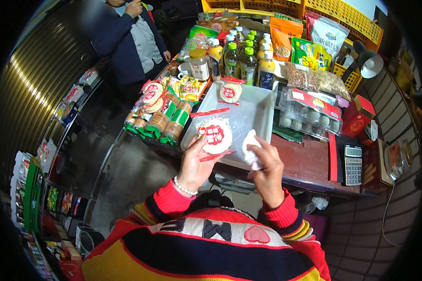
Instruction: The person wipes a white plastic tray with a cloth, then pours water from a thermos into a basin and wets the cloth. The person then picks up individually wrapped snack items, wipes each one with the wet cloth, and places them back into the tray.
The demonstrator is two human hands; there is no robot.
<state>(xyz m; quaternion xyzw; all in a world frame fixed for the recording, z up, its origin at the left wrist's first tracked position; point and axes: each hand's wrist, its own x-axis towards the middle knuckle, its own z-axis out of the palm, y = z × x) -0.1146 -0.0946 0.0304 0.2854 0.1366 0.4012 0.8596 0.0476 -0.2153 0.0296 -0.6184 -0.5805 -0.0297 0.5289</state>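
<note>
My left hand [191,165] is closed around the lower left side of a round white rice cracker packet [216,136], clear with red print and red end seals. A crumpled white tissue or cloth [250,149] is pinched in my right hand [268,169], just right of the packet and apart from it. Both hands are over the near part of a shallow white plastic tray [269,110]. At the tray's far left end lies another rice cracker packet [230,92].
Left of the tray are biscuit packs [177,119]; behind it, drink bottles [247,65] and a honey-coloured jar [199,65]. On the right are an egg carton [309,114], a calculator [353,164] and a desk lamp [370,63]. A person [138,42] stands at far left.
</note>
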